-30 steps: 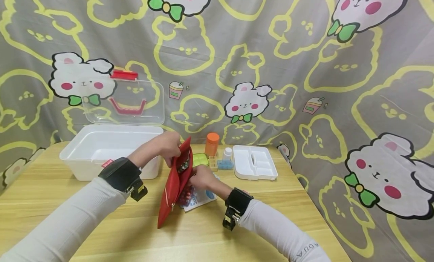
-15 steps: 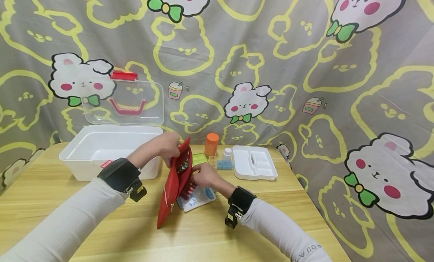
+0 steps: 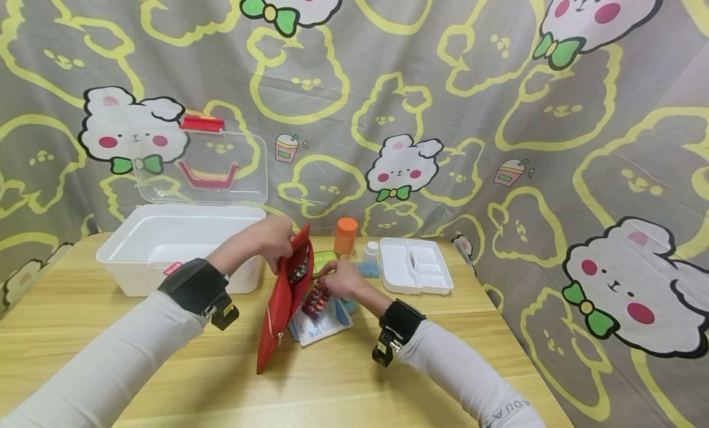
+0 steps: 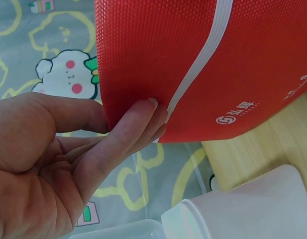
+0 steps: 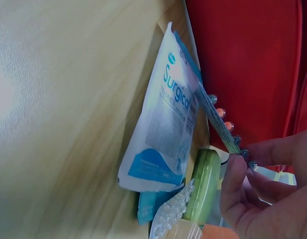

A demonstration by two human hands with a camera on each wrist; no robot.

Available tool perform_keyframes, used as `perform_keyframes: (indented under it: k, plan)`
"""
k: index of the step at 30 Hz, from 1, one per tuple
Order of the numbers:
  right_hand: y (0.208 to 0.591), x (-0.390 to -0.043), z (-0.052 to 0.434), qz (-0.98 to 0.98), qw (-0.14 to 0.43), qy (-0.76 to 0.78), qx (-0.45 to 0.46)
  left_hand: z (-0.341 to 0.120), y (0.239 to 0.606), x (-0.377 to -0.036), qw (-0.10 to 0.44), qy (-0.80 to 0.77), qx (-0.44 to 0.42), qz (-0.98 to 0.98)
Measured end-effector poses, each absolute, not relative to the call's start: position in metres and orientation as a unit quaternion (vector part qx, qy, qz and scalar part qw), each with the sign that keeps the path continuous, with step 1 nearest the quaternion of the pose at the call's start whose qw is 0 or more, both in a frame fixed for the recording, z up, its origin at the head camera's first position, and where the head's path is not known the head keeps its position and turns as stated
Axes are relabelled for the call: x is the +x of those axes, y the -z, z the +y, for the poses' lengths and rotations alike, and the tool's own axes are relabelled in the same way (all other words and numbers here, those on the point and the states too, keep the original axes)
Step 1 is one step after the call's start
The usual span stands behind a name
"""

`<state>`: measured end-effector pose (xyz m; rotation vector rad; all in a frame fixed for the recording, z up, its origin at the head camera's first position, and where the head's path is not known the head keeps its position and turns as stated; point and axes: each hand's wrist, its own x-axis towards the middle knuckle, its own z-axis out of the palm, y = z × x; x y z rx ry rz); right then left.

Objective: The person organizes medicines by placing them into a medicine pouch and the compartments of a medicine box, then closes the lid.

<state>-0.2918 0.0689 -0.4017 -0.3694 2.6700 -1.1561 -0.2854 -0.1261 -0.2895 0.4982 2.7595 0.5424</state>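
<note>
- My right hand (image 3: 343, 279): thumb and fingers pinch one end of a flat foil blister pack of reddish capsules (image 3: 317, 300).
- Its lie: long axis slanting from my fingertips down and leftward, outside the pouch, just beside its mouth; contact between them, I cannot tell.
- My left hand (image 3: 274, 240): grips the upper edge of a red fabric zip pouch (image 3: 282, 308), stood on edge, mouth towards my right hand.
- Pouch contents: one silvery blister strip (image 3: 300, 272) visible in the mouth; deeper contents hidden.
- Below the pack: one white-and-blue "Surgical" packet (image 3: 329, 329), flat.
- Farther back: green rounded case (image 3: 325, 259), orange capped bottle (image 3: 346, 238), small white bottle (image 3: 371, 253).
- Right: white plastic divided tray (image 3: 396, 280).
- Left: white plastic box (image 3: 133, 281), clear lid (image 3: 256, 178) raised.
</note>
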Motion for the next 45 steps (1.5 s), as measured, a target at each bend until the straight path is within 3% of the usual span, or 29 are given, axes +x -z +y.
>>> perform_keyframes:
  k: [23,45]
  plan:
    - [0.389,-0.303,0.082,0.886,0.085,0.440,-0.116,-0.127,0.287,-0.284,0.142,-0.182,0.174,0.957]
    - [0.341,-0.317,0.091,0.876,0.029,0.471,-0.099,-0.126,0.288,-0.285,0.152,-0.201,0.159,0.955]
